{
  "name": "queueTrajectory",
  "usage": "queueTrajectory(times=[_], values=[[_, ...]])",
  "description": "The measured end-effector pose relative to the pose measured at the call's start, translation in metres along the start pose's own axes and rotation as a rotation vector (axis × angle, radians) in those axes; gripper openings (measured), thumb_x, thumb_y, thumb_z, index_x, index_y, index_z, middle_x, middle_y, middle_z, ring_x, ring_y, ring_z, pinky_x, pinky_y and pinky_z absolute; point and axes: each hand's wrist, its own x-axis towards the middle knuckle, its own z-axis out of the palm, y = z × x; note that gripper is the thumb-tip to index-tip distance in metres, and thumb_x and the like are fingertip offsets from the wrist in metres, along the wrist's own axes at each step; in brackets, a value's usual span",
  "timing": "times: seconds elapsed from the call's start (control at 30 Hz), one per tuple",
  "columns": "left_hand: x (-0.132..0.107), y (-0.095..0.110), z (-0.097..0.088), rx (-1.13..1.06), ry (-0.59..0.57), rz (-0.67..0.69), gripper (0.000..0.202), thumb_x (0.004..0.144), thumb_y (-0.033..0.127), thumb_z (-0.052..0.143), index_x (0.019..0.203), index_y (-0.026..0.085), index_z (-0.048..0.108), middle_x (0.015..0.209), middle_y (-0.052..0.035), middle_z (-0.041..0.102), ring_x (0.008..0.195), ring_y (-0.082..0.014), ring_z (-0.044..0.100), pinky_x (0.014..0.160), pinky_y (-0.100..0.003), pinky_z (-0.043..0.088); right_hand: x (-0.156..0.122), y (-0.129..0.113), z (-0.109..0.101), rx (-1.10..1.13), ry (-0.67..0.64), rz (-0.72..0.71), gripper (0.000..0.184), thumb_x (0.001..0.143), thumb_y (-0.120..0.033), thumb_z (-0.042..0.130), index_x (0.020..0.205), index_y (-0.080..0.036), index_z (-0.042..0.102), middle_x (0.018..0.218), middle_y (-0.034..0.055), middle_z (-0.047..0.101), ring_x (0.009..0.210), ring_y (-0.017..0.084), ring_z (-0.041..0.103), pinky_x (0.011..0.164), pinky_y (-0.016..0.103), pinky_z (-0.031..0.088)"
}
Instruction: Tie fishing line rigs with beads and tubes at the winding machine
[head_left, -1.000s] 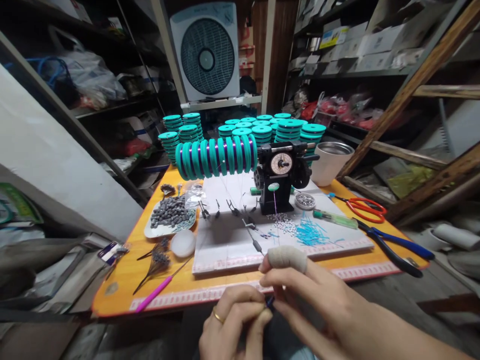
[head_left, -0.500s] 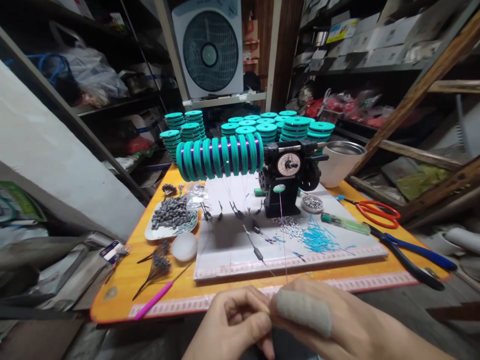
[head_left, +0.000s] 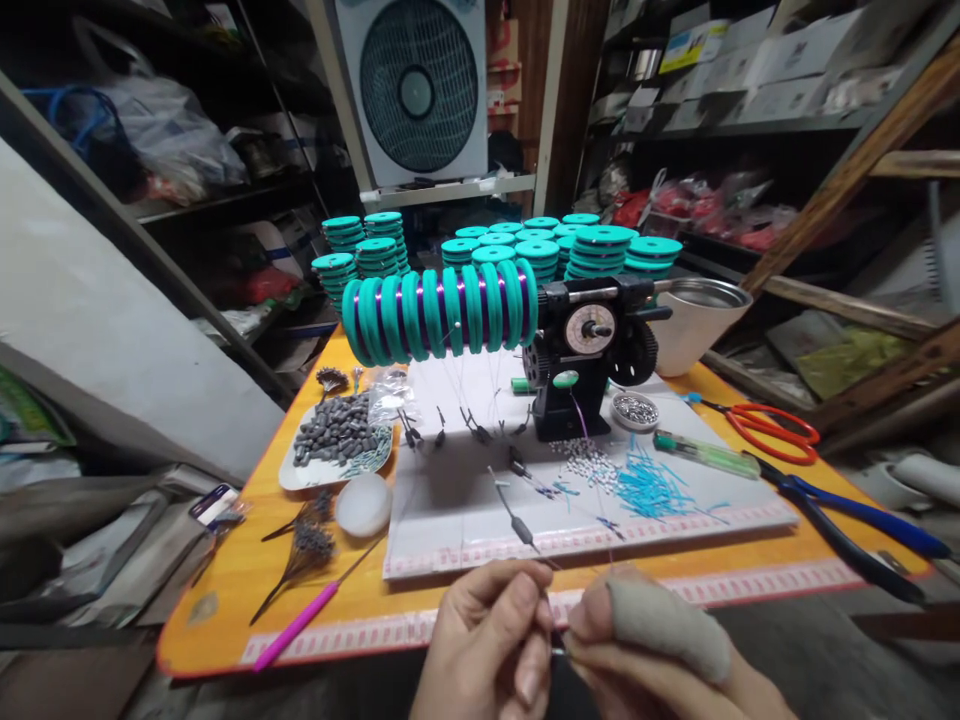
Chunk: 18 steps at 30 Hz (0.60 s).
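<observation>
My left hand [head_left: 491,640] is closed in a pinch at the table's front edge, on a thin line that leads from a grey sinker [head_left: 523,532]. Just to its right, my right hand [head_left: 660,650] is pinched too, a grey wrap [head_left: 667,625] round one finger. Between the fingertips shows a tiny dark and pale piece, too small to name. A thin purple line [head_left: 580,412] runs down from the black winding machine [head_left: 589,345] towards my right fingers. On the machine's shaft sits a row of teal spools [head_left: 439,315] wound with purple line.
A white board [head_left: 450,500] holds blue tube pieces [head_left: 652,485], small beads and a dish of metal bits [head_left: 634,410]. Left are a plate of grey sinkers [head_left: 337,430] and a pink-handled needle tool [head_left: 296,625]. Pliers [head_left: 847,510] and red-handled scissors [head_left: 776,430] lie right; stacked teal spools [head_left: 600,250] stand behind.
My hands have moved slightly apart, with the right shifting to the right. The line from the machine looks slacker. The camera view has shifted a little.
</observation>
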Motion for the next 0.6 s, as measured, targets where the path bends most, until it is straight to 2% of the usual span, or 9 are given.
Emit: queueTrajectory(times=[0.07, 0.1, 0.2, 0.27, 0.4, 0.6], values=[[0.003, 0.002, 0.003, 0.066, 0.019, 0.078, 0.03, 0.051, 0.041, 0.09, 0.065, 0.02, 0.075, 0.053, 0.0049, 0.057, 0.028, 0.0051, 0.034, 0.029, -0.006, 0.021, 0.007, 0.0, -0.003, -0.032, -0.014, 0.004, 0.02, 0.079, -0.011, 0.068, 0.095, -0.023, 0.071, 0.08, 0.003, 0.075, 0.067, 0.018, 0.073, 0.069, 0.02, 0.063], [0.005, 0.002, 0.003, 0.129, 0.037, 0.16, 0.029, 0.053, 0.043, 0.089, 0.063, 0.019, 0.074, 0.055, 0.0049, 0.057, 0.029, 0.0042, 0.036, 0.029, -0.006, 0.022, 0.011, 0.0, -0.004, -0.039, -0.021, 0.006, 0.019, 0.078, -0.01, 0.068, 0.093, -0.021, 0.07, 0.082, 0.0035, 0.075, 0.068, 0.017, 0.073, 0.07, 0.019, 0.063], [0.007, -0.004, 0.002, 0.36, 0.087, 0.465, 0.025, 0.061, 0.043, 0.084, 0.064, 0.02, 0.075, 0.066, 0.0011, 0.061, 0.04, -0.0022, 0.051, 0.032, -0.008, 0.033, 0.018, -0.001, -0.004, -0.038, 0.011, 0.048, 0.019, 0.078, -0.007, 0.065, 0.093, -0.019, 0.066, 0.086, 0.0051, 0.072, 0.077, 0.015, 0.072, 0.073, 0.018, 0.061], [0.008, -0.009, 0.0, 0.473, 0.083, 0.595, 0.016, 0.067, 0.039, 0.08, 0.068, 0.022, 0.077, 0.069, -0.0019, 0.065, 0.044, -0.0054, 0.053, 0.034, -0.01, 0.038, 0.02, -0.001, -0.002, -0.027, 0.043, 0.088, 0.019, 0.079, -0.006, 0.063, 0.093, -0.018, 0.065, 0.087, 0.0059, 0.071, 0.081, 0.015, 0.071, 0.075, 0.019, 0.06], [0.006, -0.013, -0.004, 0.554, 0.083, 0.683, 0.005, 0.072, 0.029, 0.076, 0.072, 0.025, 0.078, 0.072, -0.0032, 0.069, 0.041, -0.0058, 0.049, 0.032, -0.012, 0.038, 0.02, -0.002, 0.001, -0.021, 0.041, 0.115, 0.019, 0.081, -0.007, 0.062, 0.097, -0.017, 0.064, 0.092, 0.0074, 0.069, 0.083, 0.016, 0.07, 0.074, 0.02, 0.06], [0.005, -0.015, -0.004, 0.621, 0.11, 0.764, 0.007, 0.076, 0.024, 0.071, 0.074, 0.027, 0.077, 0.074, -0.0021, 0.07, 0.044, -0.0069, 0.055, 0.033, -0.011, 0.038, 0.019, -0.002, 0.0, -0.037, 0.01, 0.107, 0.018, 0.083, -0.008, 0.061, 0.099, -0.017, 0.062, 0.094, 0.0078, 0.067, 0.082, 0.015, 0.07, 0.072, 0.019, 0.06]])
